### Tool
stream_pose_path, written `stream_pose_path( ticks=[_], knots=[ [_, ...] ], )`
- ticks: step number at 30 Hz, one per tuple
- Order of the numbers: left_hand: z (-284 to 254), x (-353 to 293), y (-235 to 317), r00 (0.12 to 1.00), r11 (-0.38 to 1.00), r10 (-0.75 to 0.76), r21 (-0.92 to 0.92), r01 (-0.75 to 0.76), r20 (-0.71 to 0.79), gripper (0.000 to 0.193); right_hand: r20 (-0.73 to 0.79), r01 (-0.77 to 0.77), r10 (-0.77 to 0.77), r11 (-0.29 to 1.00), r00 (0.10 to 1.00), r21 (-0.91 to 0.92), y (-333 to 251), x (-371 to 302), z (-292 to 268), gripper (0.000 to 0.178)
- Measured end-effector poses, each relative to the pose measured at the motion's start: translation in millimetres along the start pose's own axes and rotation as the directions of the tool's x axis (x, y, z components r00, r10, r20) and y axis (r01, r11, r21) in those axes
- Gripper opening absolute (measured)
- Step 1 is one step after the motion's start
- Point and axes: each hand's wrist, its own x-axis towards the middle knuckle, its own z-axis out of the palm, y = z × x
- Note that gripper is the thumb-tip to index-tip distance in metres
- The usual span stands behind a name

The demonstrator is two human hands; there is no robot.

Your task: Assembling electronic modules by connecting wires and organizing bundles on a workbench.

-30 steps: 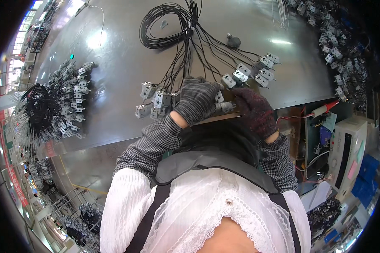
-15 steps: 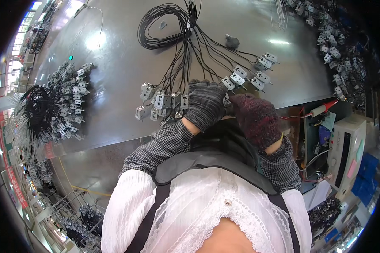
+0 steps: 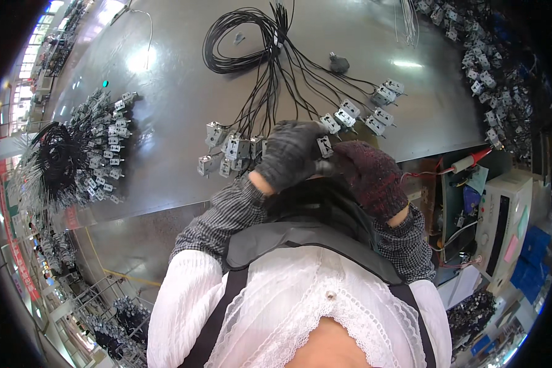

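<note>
My left hand (image 3: pixel 287 154), in a grey striped knit glove, is over the table's near edge, its fingers curled and smeared by motion; what they hold, if anything, is hidden. My right hand (image 3: pixel 371 176), in a dark maroon glove, is closed beside it, fingertips turned inward and hidden. A small silver metal housing (image 3: pixel 324 146) with dark holes shows between the hands, close to both. Left of my left hand lies a cluster of similar housings (image 3: pixel 237 147). More housings (image 3: pixel 348 113) lie to the right, on black cables (image 3: pixel 270 80) that run back to a coil.
The metal table (image 3: pixel 165 122) carries a heap of cabled housings (image 3: pixel 107 144) at left and another pile (image 3: pixel 484 80) at far right. A dark grey lump (image 3: pixel 338 62) lies behind the cables. A red-and-white handled tool (image 3: pixel 470 160) and a pale instrument box (image 3: pixel 508 214) are at right.
My left hand has shifted left and a little toward me, away from my right hand, so the metal housing between them shows more fully. My right hand has barely moved.
</note>
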Motion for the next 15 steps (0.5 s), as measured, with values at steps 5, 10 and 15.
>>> stream_pose_path(
  ticks=[5,10,15],
  knots=[
    [-20,-16,-18,0.993,0.97,-0.096,0.231,0.078,0.065,0.068,0.035,-0.078,0.075,0.993,0.997,0.088,-4,-4,-6,0.022],
    [-8,-10,-37,0.996,0.991,-0.081,0.108,0.076,0.037,0.056,0.225,0.016,-0.099,0.94,0.969,0.342,-5,-5,28,0.025],
    [-16,-3,-30,0.997,0.955,-0.041,-0.295,0.02,-0.064,0.058,0.135,-0.029,0.008,0.989,0.991,0.148,21,-9,30,0.024]
  ],
)
